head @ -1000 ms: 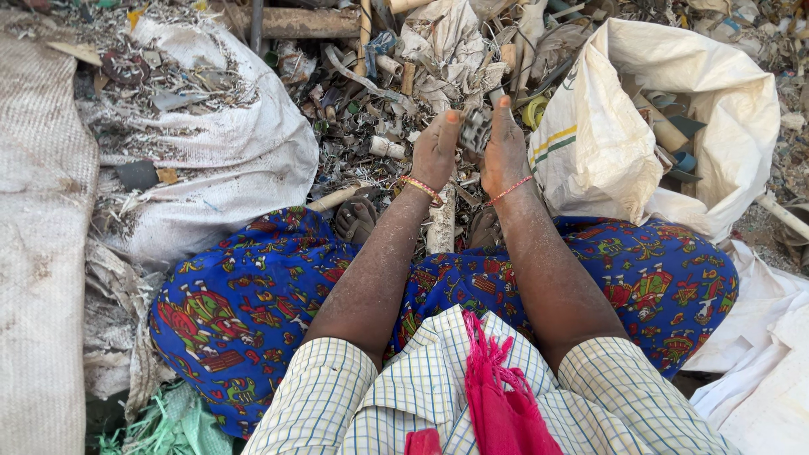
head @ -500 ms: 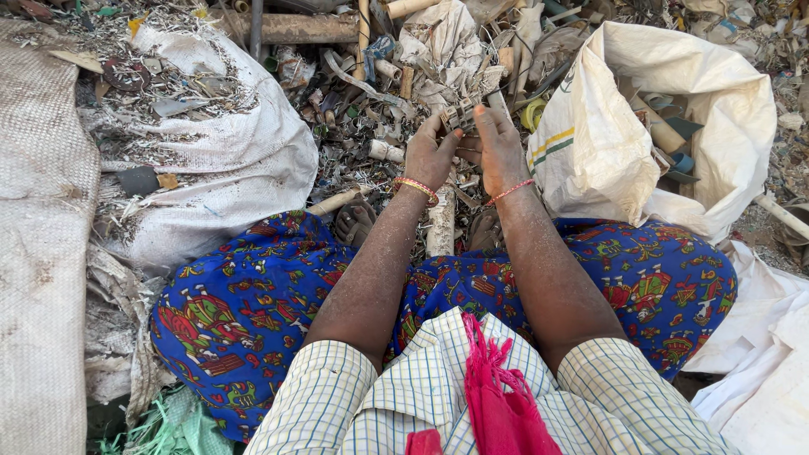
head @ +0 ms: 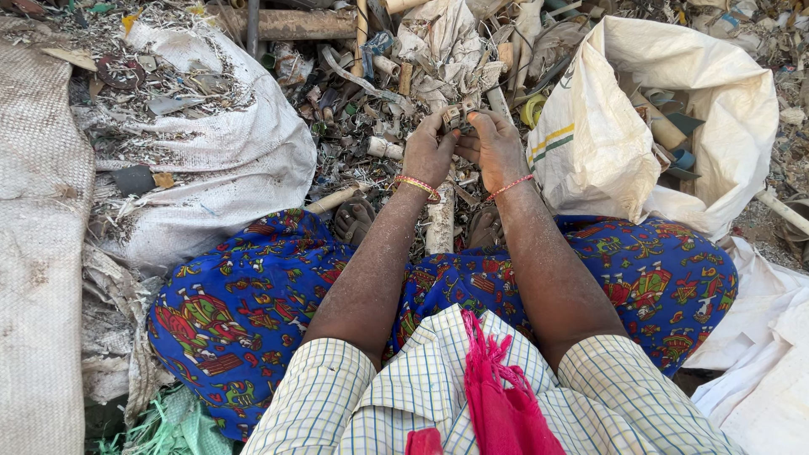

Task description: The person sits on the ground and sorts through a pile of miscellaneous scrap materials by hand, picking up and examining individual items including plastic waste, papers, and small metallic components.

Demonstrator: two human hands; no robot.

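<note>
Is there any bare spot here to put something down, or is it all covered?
Mostly crowded. Scrap fills the ground ahead of both hands, which hold a small grey piece. The open white sack at right is part filled. Barest surfaces: the flat woven sack along the left edge and the white sheet at lower right.

A person is sitting cross-legged on the ground among a heap of scrap, wearing a blue patterned skirt and a checked shirt. The left hand and the right hand are meeting over the heap, both pinching a small grey metal piece between the fingertips. A full white sack is lying to the left, debris piled on top. An open white sack is standing just right of the hands, holding tubes and offcuts. A pale pipe is lying between the knees.
</note>
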